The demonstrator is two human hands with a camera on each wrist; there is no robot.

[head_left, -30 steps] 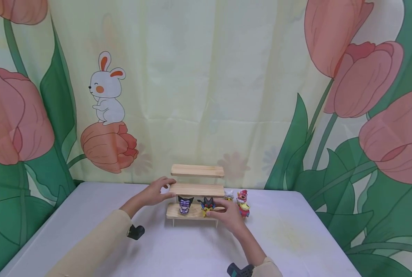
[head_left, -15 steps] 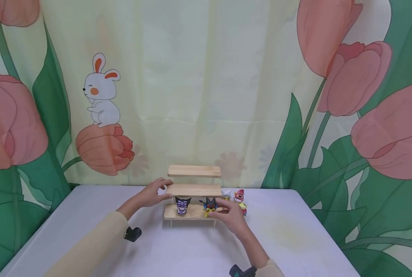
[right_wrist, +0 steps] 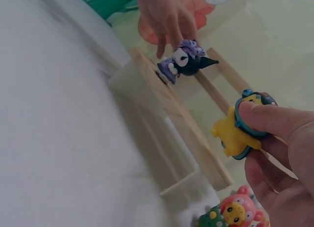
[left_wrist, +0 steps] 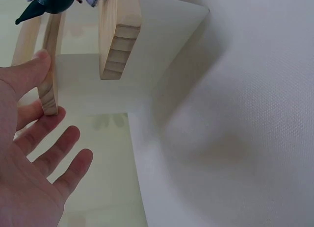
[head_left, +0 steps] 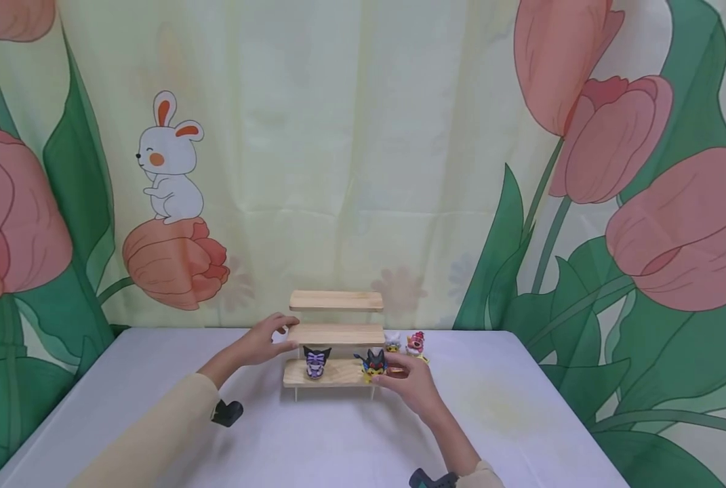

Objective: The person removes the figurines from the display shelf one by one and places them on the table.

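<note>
Figurine, likely light, stiff and slick, best gripped round its body, is pinched by the right hand at the lowest shelf's right end, as the middle shelf's left end is pinched by the left hand.

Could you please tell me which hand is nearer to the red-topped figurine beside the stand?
Right: the right hand, pinching the black-and-yellow figurine, is just in front of the red-topped figurine; the left hand is across the stand, gripping its middle shelf.
</note>
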